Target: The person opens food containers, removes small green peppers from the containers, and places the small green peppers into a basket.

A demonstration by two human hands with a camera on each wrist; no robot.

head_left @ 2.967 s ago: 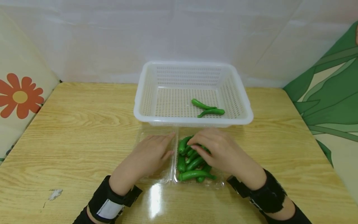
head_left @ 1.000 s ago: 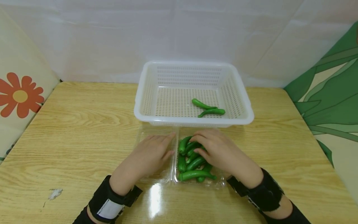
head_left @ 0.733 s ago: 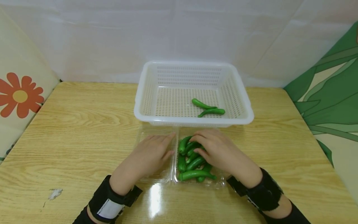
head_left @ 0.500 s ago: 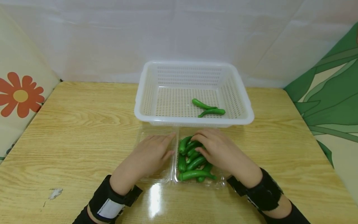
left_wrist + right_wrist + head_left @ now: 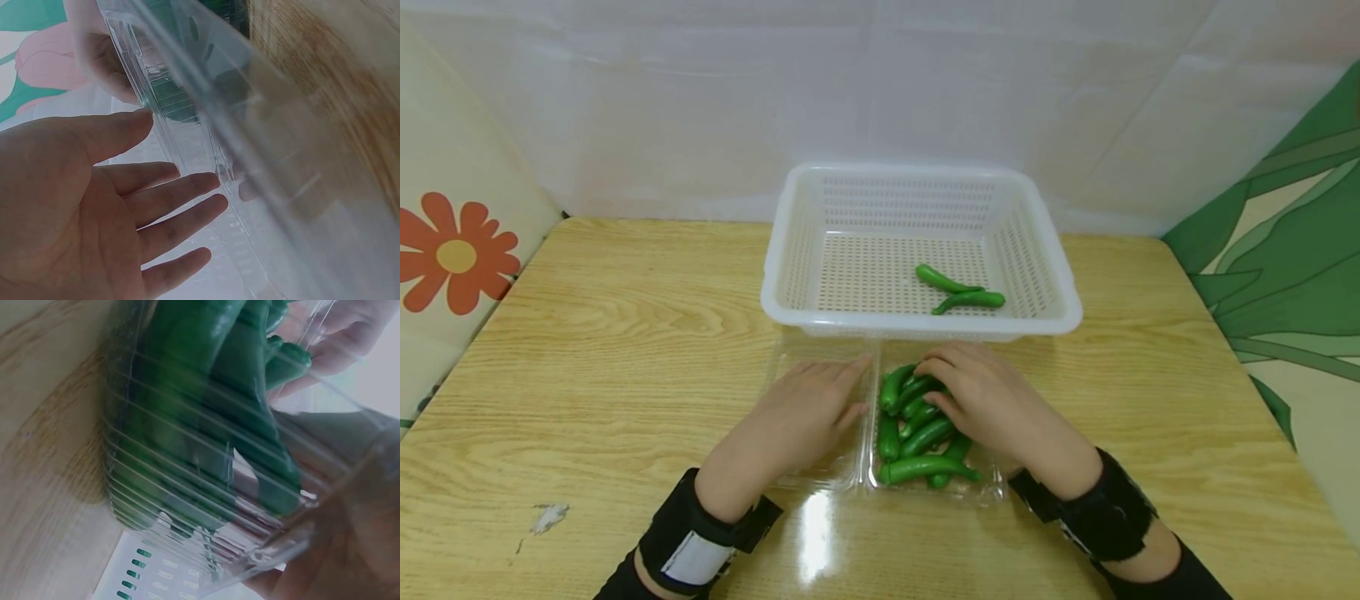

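Note:
A clear plastic clamshell container [image 5: 867, 482] lies open before me in the head view. Several green chili peppers [image 5: 929, 468] fill its right half. My left hand [image 5: 808, 410] is laid over the left half, the lid, its fingers nearly straight toward the hinge; the left wrist view has its fingertips against the clear plastic. Over the peppers at the right side is my right hand [image 5: 981, 396], fingers bent down and thumb apart, touching the peppers. Whether it grips one is hidden by the hand, and the right wrist view through the ribbed wall is no clearer.
Right behind the container stands a white perforated basket [image 5: 917, 322], holding two green chili peppers [image 5: 970, 299]. Wooden tabletop [image 5: 647, 333] spreads to both sides. A pale cloth [image 5: 700, 108] hangs behind the table.
Since 3 seconds ago, my right thumb and fingertips have spread apart and shifted slightly right, showing more of the peppers beneath them. The left hand and the basket's peppers stay put.

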